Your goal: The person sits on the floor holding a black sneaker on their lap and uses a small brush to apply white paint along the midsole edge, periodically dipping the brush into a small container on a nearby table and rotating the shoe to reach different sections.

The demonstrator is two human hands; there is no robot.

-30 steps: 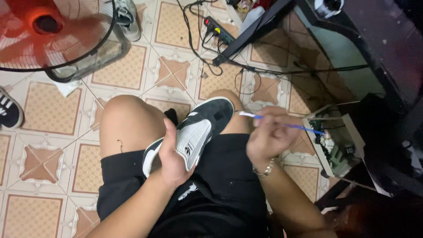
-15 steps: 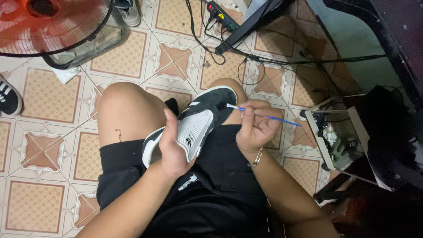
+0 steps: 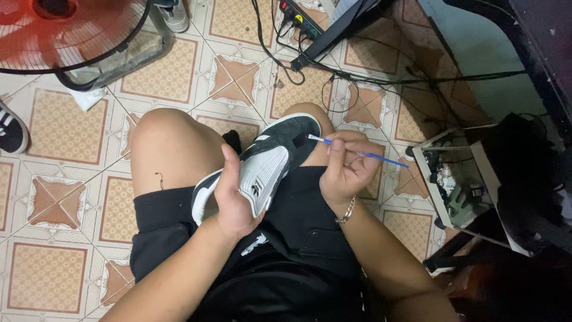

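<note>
Left hand [image 3: 233, 200]: wrapped around the middle of the sneaker, thumb up along the side, palm under the sole; firm hold.
Right hand [image 3: 345, 167]: pinched shut on the thin blue brush, fingers bunched near its front third, metal bracelet [image 3: 345, 211] at the wrist.
Sneaker [image 3: 259, 170]: black and white, resting on the lap across the black shorts [image 3: 298, 238], toe pointing away toward the right knee, sole side turned up and to the left.
Brush [image 3: 357, 154]: slim blue stick, white tip just at the dark toe area; touching or a hair off, cannot tell at this sharpness.
Sneaker handling: light, one-hand weight; upper soft and giving, sole stiffer and grippy; best held at the midfoot or heel, where it does not collapse.
Brush handling: very light, thin, likely flexes; pencil pinch close to the tip for control; slips easily if wet.
Beyond the lap: patterned tile floor [image 3: 65, 125]; red fan [image 3: 65, 30] at the top left corner; power strip [image 3: 298, 15] and cables along the top edge; open box of small bits [image 3: 456, 185] on the right; another shoe [image 3: 12, 128] at the left edge.
</note>
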